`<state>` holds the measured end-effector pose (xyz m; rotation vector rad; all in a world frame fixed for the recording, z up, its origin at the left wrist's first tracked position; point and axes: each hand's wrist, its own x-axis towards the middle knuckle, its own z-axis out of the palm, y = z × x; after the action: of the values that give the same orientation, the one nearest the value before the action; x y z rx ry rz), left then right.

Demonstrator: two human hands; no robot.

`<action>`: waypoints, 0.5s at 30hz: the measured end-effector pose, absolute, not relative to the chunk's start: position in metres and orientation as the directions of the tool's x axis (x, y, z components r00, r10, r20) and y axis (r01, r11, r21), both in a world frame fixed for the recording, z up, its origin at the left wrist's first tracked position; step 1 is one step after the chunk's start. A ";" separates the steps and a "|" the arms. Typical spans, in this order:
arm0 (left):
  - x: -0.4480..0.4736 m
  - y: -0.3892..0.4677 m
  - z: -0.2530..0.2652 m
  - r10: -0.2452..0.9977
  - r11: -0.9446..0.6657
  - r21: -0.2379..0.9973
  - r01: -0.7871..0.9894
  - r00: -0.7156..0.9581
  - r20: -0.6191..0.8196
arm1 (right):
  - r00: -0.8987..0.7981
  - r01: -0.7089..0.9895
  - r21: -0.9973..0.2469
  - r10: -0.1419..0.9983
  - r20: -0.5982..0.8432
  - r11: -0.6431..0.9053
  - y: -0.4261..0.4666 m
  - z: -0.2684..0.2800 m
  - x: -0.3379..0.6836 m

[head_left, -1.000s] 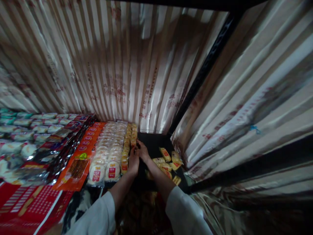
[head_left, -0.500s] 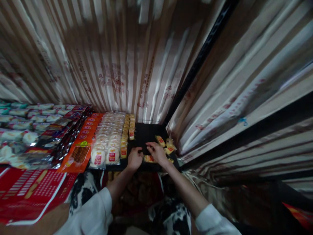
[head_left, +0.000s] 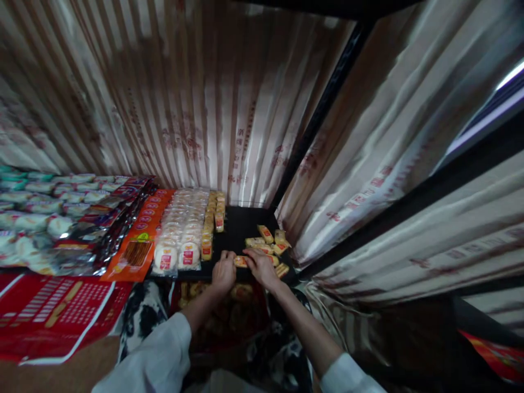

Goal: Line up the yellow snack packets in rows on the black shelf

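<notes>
A small yellow wrapped snack with a red label (head_left: 240, 262) lies between my two hands over the black shelf. My left hand (head_left: 224, 272) has its fingers closed at the snack's left end. My right hand (head_left: 262, 268) pinches the right end with thumb and fingers. Several loose yellow wrapped snacks (head_left: 266, 234) lie to the right and just behind my right hand, which partly covers some. Left of my hands, more yellow packs (head_left: 207, 250) stand in neat rows running back toward the curtain.
Clear-wrapped round white crackers (head_left: 188, 255), an orange packet (head_left: 139, 254), dark shiny packets (head_left: 98, 240) and white-wrapped packs (head_left: 36, 218) fill the shelf leftward. A red container of snacks (head_left: 229, 327) sits below the black shelf (head_left: 239, 224). A black post (head_left: 315, 120) and pleated curtain (head_left: 213, 109) stand behind.
My hands have come together on the small yellow snack, the right one moving down and nearer. More loose packs show behind my right hand. The view has shifted slightly.
</notes>
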<state>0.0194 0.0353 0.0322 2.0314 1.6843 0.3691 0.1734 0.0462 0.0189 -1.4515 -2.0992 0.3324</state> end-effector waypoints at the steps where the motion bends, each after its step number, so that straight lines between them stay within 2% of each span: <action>1: 0.016 0.036 0.033 0.976 -0.132 0.529 0.838 0.203 -0.079 | -0.267 0.777 -0.496 0.917 0.298 0.387 0.048 0.019 0.172; 5: 0.001 0.042 0.035 0.973 -0.190 0.602 0.776 0.229 0.014 | -0.358 0.742 -0.520 0.906 0.228 0.424 0.053 0.021 0.163; 7: -0.003 0.045 0.039 0.965 -0.236 0.618 0.750 0.254 0.060 | -0.354 0.733 -0.556 0.918 0.180 0.392 0.054 0.022 0.158; 11: -0.005 0.051 0.048 0.955 -0.278 0.628 0.726 0.279 0.101 | -0.243 0.687 -0.681 0.963 0.114 0.254 0.061 0.019 0.151; 15: 0.004 0.049 0.051 0.963 -0.268 0.616 0.741 0.198 0.181 | -0.084 0.576 -0.802 0.987 0.134 0.158 0.075 0.014 0.144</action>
<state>0.0035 0.0489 0.0513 2.0857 1.5923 0.7696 0.1444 0.0746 0.0143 -1.4985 -1.7486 0.7599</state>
